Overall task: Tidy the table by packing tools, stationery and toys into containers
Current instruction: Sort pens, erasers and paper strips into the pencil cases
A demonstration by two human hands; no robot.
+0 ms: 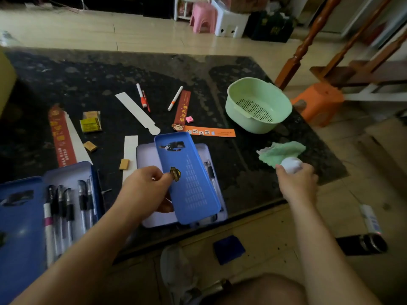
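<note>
Over its tin (146, 156) at the desk's (110, 69) near edge, our left hand (143, 190) pinches the lid (191, 170) by a long side, which we judge thin, stiff, light, probably slick and best held at the rim, while fingers of our right hand (297, 186) curl round a white wad (291, 165).

A head-worn wide camera looks forward and down, near the table (105, 69).

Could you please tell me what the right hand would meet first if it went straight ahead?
Probably the green cloth, just beyond the white wad that the right hand holds; the basket lies further on.
</note>
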